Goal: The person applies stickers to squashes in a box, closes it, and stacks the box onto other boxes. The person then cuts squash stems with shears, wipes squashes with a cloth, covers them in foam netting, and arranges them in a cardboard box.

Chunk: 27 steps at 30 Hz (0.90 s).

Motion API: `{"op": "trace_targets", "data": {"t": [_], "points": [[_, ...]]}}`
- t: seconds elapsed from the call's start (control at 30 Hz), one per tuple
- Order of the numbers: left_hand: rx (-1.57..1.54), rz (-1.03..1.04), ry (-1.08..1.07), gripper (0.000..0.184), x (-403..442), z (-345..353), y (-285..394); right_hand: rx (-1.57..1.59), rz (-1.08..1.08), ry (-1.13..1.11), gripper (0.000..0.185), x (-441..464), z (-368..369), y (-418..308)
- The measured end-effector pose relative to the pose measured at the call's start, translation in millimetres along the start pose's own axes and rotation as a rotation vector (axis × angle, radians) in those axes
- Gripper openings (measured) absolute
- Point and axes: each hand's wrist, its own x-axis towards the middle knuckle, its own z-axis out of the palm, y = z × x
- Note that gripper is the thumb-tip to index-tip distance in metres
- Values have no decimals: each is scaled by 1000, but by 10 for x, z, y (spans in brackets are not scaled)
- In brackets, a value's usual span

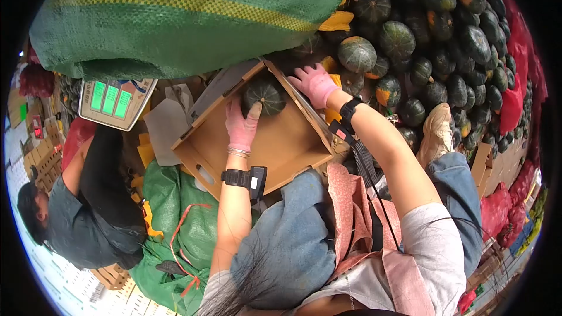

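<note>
My left hand (241, 124), in a pink glove, curls around the left side of a dark green kabocha squash (264, 97), with the thumb laid over it. That squash sits at the far corner inside a shallow cardboard box (287, 143). My right hand (316, 85), also gloved in pink, is just outside the box's upper right wall. Its fingers are stretched out and spread, and no squash is in it. Whether its fingertips touch the box edge I cannot tell. A large pile of kabocha squashes (397, 41) lies beyond it, some with orange patches.
A full green woven sack (175, 20) bulges across the top left. Beside it is a lit digital scale (111, 103). Green sacks (187, 222) lie left of my legs. Another person (88, 216) is low at the far left. Red net sacks (497, 216) stand at the right.
</note>
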Motion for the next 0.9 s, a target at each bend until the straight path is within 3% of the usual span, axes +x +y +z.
{"op": "trace_targets", "data": {"t": [0.07,0.13,0.27,0.33,0.43,0.53,0.57,0.6,0.67,0.7,0.83,0.9], "points": [[-5,5,16,78,16,24,-15,-33,78,95,73,-57,-25,40],[-29,-9,38,77,3,61,-36,-28,127,224,75,-186,-235,10],[-20,-39,-12,73,13,-5,-108,315,294,677,90,-564,-624,60],[-86,-70,-10,67,-34,-73,-87,801,273,810,91,-738,-751,89],[-31,-142,141,53,-65,-250,115,975,287,791,95,-973,-940,1],[-444,-128,16,40,-158,-347,575,1364,228,727,100,-1097,-925,-127],[-421,-14,-34,41,-158,-402,938,1541,202,673,102,-1126,-900,-196],[-317,96,-60,43,-153,-320,911,1966,129,614,101,-1119,-880,-313],[-10,304,26,43,-105,-253,980,2757,-311,339,102,-1094,-819,-430],[15,252,25,45,-110,-215,996,3013,-302,271,102,-1155,-837,-534],[-130,224,58,46,-157,-171,942,3208,-544,209,101,-1206,-636,-574],[-114,259,33,45,-158,-186,986,3150,-520,300,99,-1267,-620,-555]]}}
